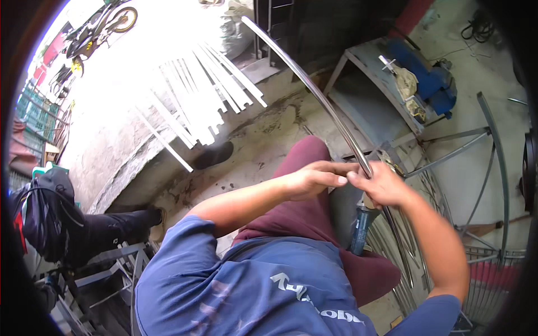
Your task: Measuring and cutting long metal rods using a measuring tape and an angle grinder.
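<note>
A long shiny metal tube (319,96) slants from the upper middle down past my lap, where its lower end is hard to follow. My right hand (381,186) is closed round the tube, its thumb toward my left hand. Reaching in from the left, my left hand (322,178) has straight fingers whose tips meet the tube; its thumb stands apart from them, close to the right thumb. Just below the hands, a blue-bodied power tool (360,228), like an angle grinder, rests by my legs, its head partly hidden by the right hand.
Several pale metal lengths (193,92) lie on the bright ground ahead. A metal table (372,92) at the right carries a blue machine (434,84). Curved metal framework (496,168) stands farther right; more thin rods (395,252) lie beside my knee. A dark backpack (50,207) is at left.
</note>
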